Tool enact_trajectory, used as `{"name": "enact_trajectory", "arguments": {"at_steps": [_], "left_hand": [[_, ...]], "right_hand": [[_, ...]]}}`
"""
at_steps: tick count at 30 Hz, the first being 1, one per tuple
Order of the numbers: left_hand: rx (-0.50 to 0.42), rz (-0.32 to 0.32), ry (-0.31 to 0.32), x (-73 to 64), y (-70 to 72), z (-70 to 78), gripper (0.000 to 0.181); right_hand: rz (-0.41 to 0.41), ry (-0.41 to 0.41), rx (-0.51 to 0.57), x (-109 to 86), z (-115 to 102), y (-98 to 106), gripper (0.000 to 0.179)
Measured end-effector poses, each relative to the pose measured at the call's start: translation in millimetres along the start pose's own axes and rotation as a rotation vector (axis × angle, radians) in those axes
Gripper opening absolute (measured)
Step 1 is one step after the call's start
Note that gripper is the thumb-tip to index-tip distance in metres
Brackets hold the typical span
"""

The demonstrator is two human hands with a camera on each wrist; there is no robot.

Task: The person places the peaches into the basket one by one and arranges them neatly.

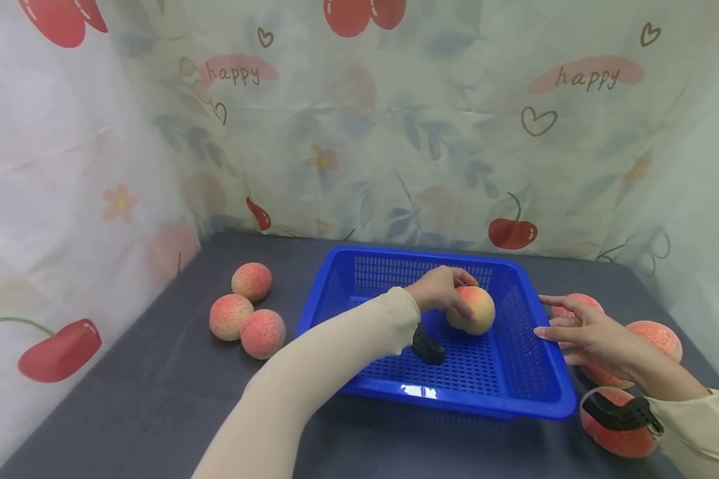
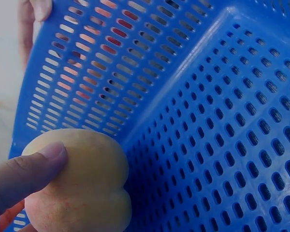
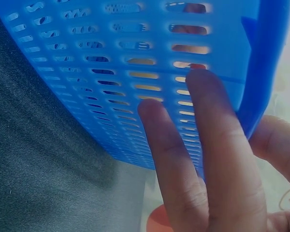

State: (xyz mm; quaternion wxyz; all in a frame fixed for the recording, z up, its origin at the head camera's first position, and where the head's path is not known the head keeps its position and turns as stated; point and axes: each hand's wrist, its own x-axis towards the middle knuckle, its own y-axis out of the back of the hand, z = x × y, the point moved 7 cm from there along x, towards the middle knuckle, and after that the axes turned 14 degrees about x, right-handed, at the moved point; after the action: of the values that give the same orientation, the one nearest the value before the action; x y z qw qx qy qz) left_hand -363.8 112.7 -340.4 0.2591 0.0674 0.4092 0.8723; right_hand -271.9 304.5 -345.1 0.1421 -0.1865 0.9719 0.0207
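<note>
1. Your worktop (image 1: 150, 406) is dark grey, enclosed at the back and both sides by pale printed fabric (image 1: 359, 186).
2. Your left hand (image 1: 436, 291) holds a peach (image 1: 479, 311) inside the blue basket (image 1: 467, 398), right of its middle; you cannot tell whether the peach touches the basket's floor.
3. Your right hand (image 1: 602, 340) pinches the basket's right rim, fingers against the outer slotted wall.
4. The basket's far rim sits near the worktop's back edge; more worktop shows ahead of its near rim and toward the front left.
5. Three loose peaches (image 1: 232, 318) cluster left of the basket; four right-side peaches (image 1: 660, 338) crowd around your right hand and wrist.
6. "happy" reads twice on the back fabric, among hearts and cherries.
</note>
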Motion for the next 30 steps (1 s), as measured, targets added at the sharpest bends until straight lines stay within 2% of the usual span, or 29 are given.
{"name": "enact_trajectory", "arguments": {"at_steps": [6, 21, 30], "left_hand": [[0.015, 0.010, 0.022, 1.6, -5.1, -0.6, 0.059], [0.077, 0.027, -0.009, 5.5, -10.5, 8.7, 0.061], [0.177, 0.005, -0.038, 3.6, -15.2, 15.5, 0.063]], "right_hand": [[0.000, 0.005, -0.013, -0.9, -1.5, 0.4, 0.087], [-0.033, 0.015, 0.004, -0.6, -1.8, -0.2, 0.086], [-0.045, 0.003, 0.015, 0.2, -0.3, -0.8, 0.086]]}}
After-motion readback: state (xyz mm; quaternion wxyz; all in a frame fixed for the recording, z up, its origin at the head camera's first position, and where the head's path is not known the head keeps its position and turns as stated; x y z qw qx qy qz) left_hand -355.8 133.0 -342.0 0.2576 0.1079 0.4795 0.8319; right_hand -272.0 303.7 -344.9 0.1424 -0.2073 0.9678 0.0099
